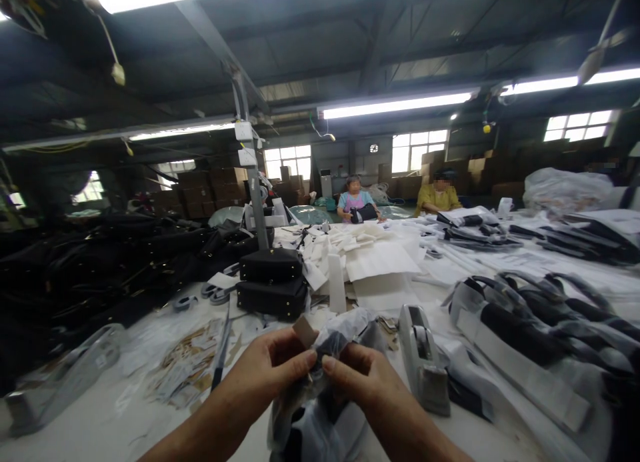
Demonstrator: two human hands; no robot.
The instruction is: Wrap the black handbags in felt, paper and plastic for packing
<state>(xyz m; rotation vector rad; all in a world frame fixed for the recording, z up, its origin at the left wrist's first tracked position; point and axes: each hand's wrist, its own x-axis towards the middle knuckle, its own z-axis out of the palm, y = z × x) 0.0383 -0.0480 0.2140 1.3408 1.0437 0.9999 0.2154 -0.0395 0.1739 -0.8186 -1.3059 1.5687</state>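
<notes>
A black bag in clear plastic wrapping [320, 422] lies right before me, part of it hidden under my forearms. My left hand [280, 362] is closed, its thumb and fingers pinching the upper part of the wrapped bag. A small brown card [304, 331] sticks up by the left fingers. From the other side my right hand [367, 375] pinches the same part, thumb tip close to the left thumb. Just right of the hands stands a grey tape dispenser [423, 359]. Left of them lies a pile of small brown and white tags [187, 365].
Black bags [273, 295] are stacked ahead, by a metal post [256, 202]. White foam sheets [380, 262] heap up behind them. Several plastic-wrapped bags [530, 335] lie right. Another tape dispenser [70, 375] sits left. Two people [357, 202] sit across the table.
</notes>
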